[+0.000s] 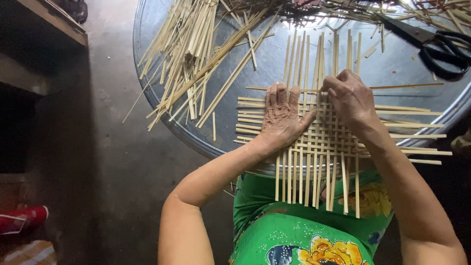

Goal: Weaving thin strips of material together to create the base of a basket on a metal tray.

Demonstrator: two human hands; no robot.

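Bamboo mat (324,140) | left hand (280,118) flat on it | right hand (349,100) pinching strip (407,87)

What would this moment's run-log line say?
left hand: flat on woven strip mat | right hand: fingering horizontal strip | scissors: idle on metal tray

**Where hands can pass on the round tray**

The bare grey metal of the round tray (387,64) lies open at 1 o'clock from the woven mat of pale bamboo strips (324,137), between the mat's upright ends and the black-handled scissors (431,44) at 2 o'clock. At 10 to 11 o'clock a loose heap of long bamboo slivers (196,54) blocks the way (a few stray strips reach nearly to the mat). A narrow bare strip of tray lies between heap and mat at 9 o'clock. The left hand (280,118) and right hand (349,100) cover the mat's upper middle.
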